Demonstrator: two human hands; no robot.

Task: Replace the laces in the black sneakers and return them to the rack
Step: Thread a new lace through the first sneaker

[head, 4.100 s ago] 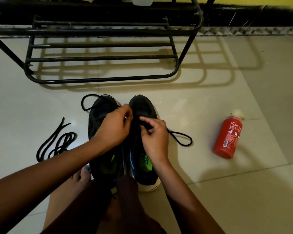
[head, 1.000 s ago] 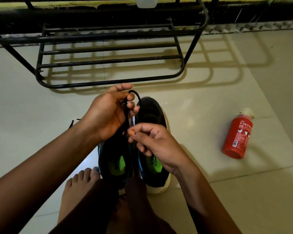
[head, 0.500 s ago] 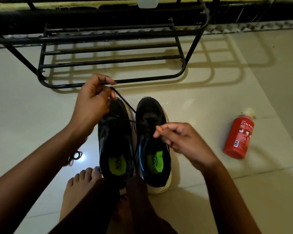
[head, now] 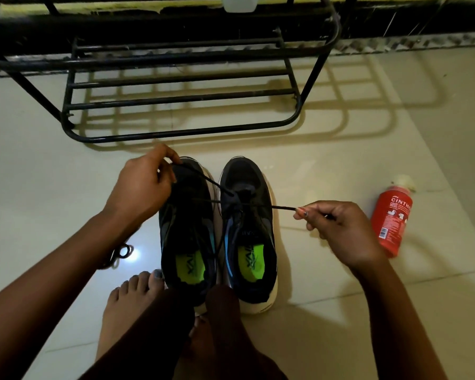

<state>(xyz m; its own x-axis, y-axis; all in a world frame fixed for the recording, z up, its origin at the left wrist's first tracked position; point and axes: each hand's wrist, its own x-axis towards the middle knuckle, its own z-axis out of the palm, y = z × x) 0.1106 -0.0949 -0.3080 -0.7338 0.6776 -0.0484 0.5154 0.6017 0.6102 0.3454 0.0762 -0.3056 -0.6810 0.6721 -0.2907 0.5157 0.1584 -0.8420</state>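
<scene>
The left hand (head: 144,185) and right hand (head: 340,231) each pinch an end of the black lace (head: 283,207), which is threaded through the sneaker (head: 254,231) nearer the right hand. The other sneaker (head: 188,223) sits beside the left hand, and the rack (head: 176,98) stands beyond both.

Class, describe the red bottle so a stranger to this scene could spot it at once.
Start at the black metal shoe rack, then drop to the black sneakers on the tiles before it. To their right lies the red bottle, on its side, the only red thing.
</scene>
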